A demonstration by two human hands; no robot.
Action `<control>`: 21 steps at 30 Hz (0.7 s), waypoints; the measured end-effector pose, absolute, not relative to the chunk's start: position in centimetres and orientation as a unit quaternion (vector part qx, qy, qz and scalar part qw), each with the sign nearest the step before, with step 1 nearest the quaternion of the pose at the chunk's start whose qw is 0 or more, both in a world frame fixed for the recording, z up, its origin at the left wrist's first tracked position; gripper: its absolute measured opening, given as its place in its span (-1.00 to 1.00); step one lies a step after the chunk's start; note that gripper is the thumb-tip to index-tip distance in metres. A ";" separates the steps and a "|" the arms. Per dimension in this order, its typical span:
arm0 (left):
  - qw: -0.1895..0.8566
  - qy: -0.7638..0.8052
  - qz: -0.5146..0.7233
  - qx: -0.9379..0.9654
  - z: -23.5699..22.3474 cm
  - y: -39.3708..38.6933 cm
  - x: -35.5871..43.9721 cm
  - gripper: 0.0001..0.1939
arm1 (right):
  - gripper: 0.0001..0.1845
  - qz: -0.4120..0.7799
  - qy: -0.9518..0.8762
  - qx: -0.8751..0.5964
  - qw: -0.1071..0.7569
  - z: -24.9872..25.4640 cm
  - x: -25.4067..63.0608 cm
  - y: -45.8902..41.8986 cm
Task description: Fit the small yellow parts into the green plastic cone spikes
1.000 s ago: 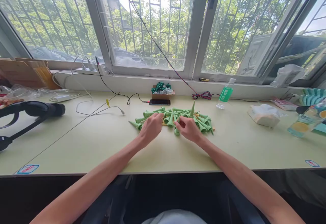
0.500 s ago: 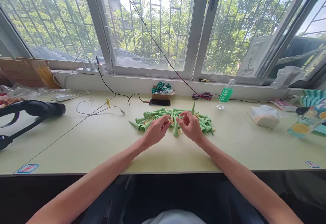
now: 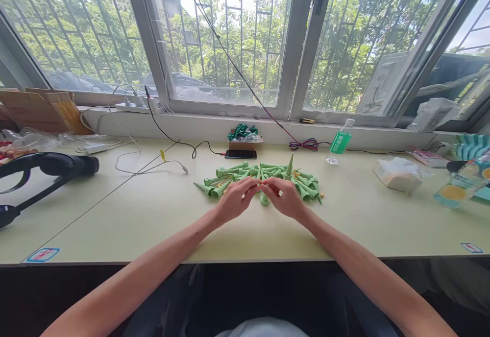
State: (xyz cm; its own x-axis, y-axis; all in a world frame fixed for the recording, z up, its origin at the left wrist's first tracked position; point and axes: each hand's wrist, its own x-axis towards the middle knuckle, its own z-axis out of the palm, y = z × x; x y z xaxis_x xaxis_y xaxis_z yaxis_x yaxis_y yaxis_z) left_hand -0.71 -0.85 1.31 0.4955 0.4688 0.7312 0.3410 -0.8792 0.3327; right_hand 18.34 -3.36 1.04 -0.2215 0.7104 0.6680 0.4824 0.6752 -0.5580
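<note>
My left hand (image 3: 238,194) and my right hand (image 3: 284,194) meet at their fingertips over the near edge of a pile of green paper cones (image 3: 222,188). Both are closed in a pinch, and what lies between the fingertips is too small and too covered to name. Just below the fingertips the wide end of one green cone (image 3: 264,200) shows, its upper part hidden behind the fingers. Beyond my right hand a single cone (image 3: 289,167) stands upright. Small tan pieces (image 3: 322,194) lie among and beside the cones.
Behind the pile are a phone (image 3: 240,154) on a cable and a small open box (image 3: 244,145) with green wrapping. To the right stand a water bottle (image 3: 340,143) and a tissue pack (image 3: 398,174). A black headset (image 3: 49,166) lies at left, near a white cable (image 3: 164,162).
My hands have come together at the fingertips, where before a gap with a green cone in it lay between them. The pile of cones looks the same.
</note>
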 end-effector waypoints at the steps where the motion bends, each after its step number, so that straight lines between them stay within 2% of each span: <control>1: 0.073 0.232 0.442 0.863 1.3 -0.8 -0.7 -0.79 | -0.68 0.125 -0.776 -0.384 0.485 1.1 18.4 -3.3; 12: 0.143 0.233 0.436 0.857 1.1 -0.8 -0.6 -0.82 | -0.57 0.150 -0.787 -0.380 0.462 1.1 18.5 -3.3; 16: 0.163 0.252 0.448 0.842 1.7 -0.9 -0.6 -0.80 | -0.57 0.143 -0.772 -0.395 0.476 1.2 18.5 -3.2; 21: 0.240 0.291 0.460 0.804 2.0 -0.9 -0.5 -0.80 | -0.61 0.147 -0.765 -0.401 0.482 1.0 18.6 -3.1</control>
State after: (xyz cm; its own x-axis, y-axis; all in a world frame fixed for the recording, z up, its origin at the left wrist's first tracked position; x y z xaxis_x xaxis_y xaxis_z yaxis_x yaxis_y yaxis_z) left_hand -0.54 -0.87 2.02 0.4073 0.6881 0.6006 0.2463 -0.7160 0.6532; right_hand 18.58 -3.13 1.02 -0.2144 0.7556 0.6190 0.4718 0.6350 -0.6117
